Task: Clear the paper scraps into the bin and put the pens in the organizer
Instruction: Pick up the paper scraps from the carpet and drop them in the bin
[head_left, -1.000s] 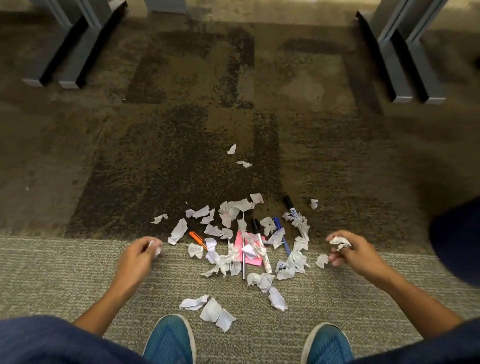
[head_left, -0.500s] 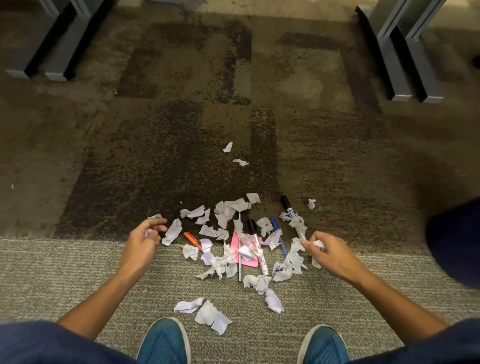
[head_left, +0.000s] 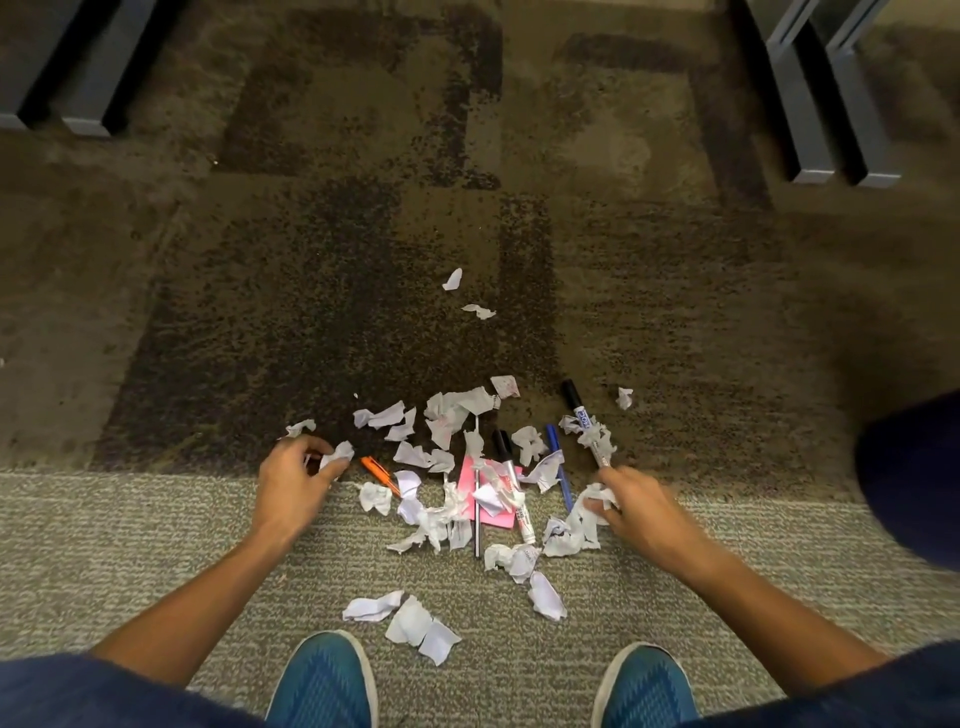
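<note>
Head view: the left hand (head_left: 293, 480) reaches down to the carpet (head_left: 322, 291), its fingers curled round a crumpled white scrap (head_left: 336, 454) at the left edge of the litter. The right hand (head_left: 636, 512) is low on the other side, fingers bent into a wad of paper (head_left: 574, 530) and gripping some of it (the hand is motion-blurred, so how much it has is unclear).

Between the hands lies the main pile of torn paper scraps (head_left: 447, 415), strewn across the seam between the dark and the light carpet. Mixed into it are an orange pen (head_left: 378, 472), a blue pen (head_left: 558, 465), a black-capped marker (head_left: 582, 415) at the far right, another black-capped marker (head_left: 511, 480) and a pink sticky note (head_left: 485, 480) under it. Two stray scraps (head_left: 453, 279) lie well beyond the pile. Three more scraps (head_left: 410, 621) sit near the blue shoes (head_left: 324, 680).
</note>
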